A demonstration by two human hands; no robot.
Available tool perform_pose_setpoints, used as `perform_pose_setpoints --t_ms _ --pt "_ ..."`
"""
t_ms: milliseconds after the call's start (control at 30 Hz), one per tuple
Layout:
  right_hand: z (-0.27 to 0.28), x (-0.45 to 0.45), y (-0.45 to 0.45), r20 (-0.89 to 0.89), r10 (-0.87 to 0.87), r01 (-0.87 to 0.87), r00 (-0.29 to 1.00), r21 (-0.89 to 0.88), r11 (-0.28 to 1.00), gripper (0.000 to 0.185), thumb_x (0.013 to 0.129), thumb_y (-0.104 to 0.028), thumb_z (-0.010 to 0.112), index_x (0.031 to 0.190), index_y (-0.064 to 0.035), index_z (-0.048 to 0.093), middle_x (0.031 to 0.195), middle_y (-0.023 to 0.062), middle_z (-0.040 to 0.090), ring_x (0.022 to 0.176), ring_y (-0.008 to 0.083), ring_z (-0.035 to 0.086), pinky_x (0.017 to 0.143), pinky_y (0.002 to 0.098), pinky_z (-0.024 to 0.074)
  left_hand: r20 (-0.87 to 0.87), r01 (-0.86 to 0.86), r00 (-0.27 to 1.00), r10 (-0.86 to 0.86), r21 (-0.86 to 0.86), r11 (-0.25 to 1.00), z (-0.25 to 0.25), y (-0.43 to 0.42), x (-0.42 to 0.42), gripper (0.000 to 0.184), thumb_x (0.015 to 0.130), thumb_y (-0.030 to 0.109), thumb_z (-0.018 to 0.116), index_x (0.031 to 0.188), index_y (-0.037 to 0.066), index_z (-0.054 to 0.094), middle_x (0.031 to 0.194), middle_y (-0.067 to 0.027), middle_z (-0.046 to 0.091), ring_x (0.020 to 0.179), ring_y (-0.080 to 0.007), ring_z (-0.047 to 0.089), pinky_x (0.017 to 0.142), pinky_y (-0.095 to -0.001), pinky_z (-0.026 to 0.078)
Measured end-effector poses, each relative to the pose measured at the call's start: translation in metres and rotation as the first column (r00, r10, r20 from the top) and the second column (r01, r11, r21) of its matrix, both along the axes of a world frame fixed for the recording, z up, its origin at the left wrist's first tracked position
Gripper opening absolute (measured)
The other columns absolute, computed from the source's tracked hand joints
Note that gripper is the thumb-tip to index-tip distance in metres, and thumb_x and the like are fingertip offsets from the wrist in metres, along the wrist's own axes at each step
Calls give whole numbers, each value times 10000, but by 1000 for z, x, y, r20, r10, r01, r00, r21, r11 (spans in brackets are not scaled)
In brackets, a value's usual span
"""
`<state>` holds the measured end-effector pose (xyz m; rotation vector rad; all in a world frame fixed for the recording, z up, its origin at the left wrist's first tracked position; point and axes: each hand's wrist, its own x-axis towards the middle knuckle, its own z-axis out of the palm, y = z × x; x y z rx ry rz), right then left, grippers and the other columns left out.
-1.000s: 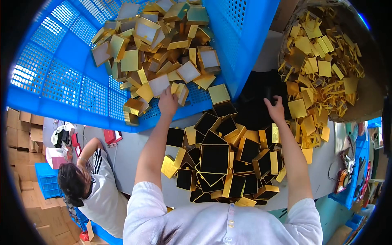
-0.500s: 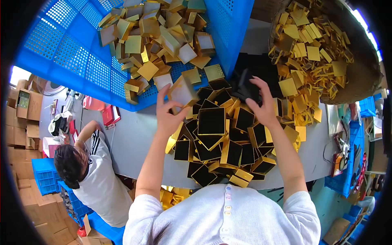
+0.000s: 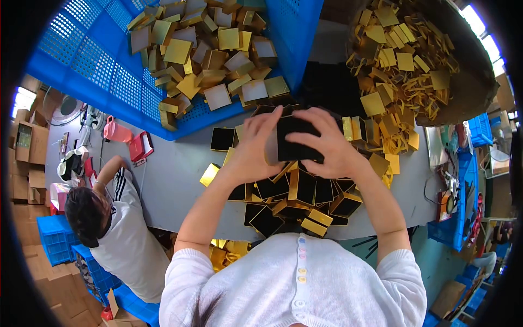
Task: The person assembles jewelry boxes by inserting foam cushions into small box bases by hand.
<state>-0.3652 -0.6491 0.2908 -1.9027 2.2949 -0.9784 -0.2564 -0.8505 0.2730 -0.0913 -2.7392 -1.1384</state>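
In front of my chest, my left hand (image 3: 251,146) is closed on a small gold box, whose pale side (image 3: 271,147) shows beside the fingers. My right hand (image 3: 330,143) grips a black insert (image 3: 290,149) and presses it against that box; the fingers hide most of the join. Beneath both hands lies a loose pile of gold boxes with black insides (image 3: 302,188). Further black pieces (image 3: 327,82) lie behind my right hand, in shadow.
A blue perforated crate (image 3: 103,101) at upper left holds many pale-lined gold boxes (image 3: 218,65). At upper right a round-edged container (image 3: 474,82) spills gold pieces with ribbons (image 3: 403,60) onto the grey table (image 3: 180,180). A co-worker (image 3: 117,234) sits at left.
My hands have come together. The gold box in the left moved right, and the black insert in the right moved left and nearer, so they now meet. The view shifted slightly.
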Motion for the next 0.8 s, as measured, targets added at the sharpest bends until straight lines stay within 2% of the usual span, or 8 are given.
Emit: perform_pose_setpoints --t_ms 200,300,400,500,567,667,700,800 --pt "-9 12 5 21 107 -108 994 93 990 459 761 -236 587 1213 -155 570 1486 162 256 1384 422 158 1116 548 170 -251 207 958 -138 275 939 -26 24 5 1028 574 96 777 1457 102 251 1337 -176 354 1221 -372 349 1047 -432 322" --pt "-24 18 8 328 -151 172 933 -35 985 582 894 -255 481 1432 -125 302 1523 201 120 1411 389 109 1138 478 128 -251 179 963 -97 329 927 -22 29 6 1016 579 104 779 1453 101 262 1346 -177 342 1250 -368 331 1055 -426 313" --pt "-38 16 5 854 -182 362 487 -8 932 471 953 -150 475 1400 -84 340 1229 156 533 1090 158 537 916 284 427 -286 129 958 -23 357 925 -19 34 3 977 620 120 776 1452 102 264 1369 -170 328 1260 -346 335 1055 -412 313" --pt "-47 24 -2 883 -183 448 433 -34 893 447 942 -135 523 1364 -80 387 967 59 624 812 77 565 717 225 456 -333 88 941 61 414 906 -20 43 3 904 702 145 768 1452 104 265 1402 -158 309 1253 -303 358 1042 -389 326" --pt "-55 32 -8 893 -196 502 406 -39 864 429 934 -125 538 1342 -79 417 915 46 625 769 71 555 679 219 445 -54 -91 966 254 847 524 -25 54 2 645 847 113 656 1406 89 337 1339 -127 414 1166 -216 456 996 -323 372" --pt "-75 29 -4 870 -265 536 417 0 844 344 910 -109 581 1242 -66 503 806 23 619 676 45 513 592 207 406 263 -302 952 156 889 345 -45 46 1 420 916 48 546 1320 61 434 1215 -94 530 1072 -151 523 949 -262 401" --pt "-72 31 -3 872 -307 507 380 81 858 314 924 -102 562 1229 -60 500 861 36 624 759 57 539 668 209 429 234 -315 947 218 807 499 -45 48 3 345 906 39 560 1244 38 494 1127 -76 582 1044 -139 539 926 -251 416" --pt "-72 33 -1 870 -367 479 328 181 859 238 939 -104 544 1168 -49 511 931 41 621 864 71 558 765 217 448 219 -292 956 194 766 572 -52 48 1 365 897 37 575 1253 53 500 1143 -86 573 1050 -148 540 917 -257 425"
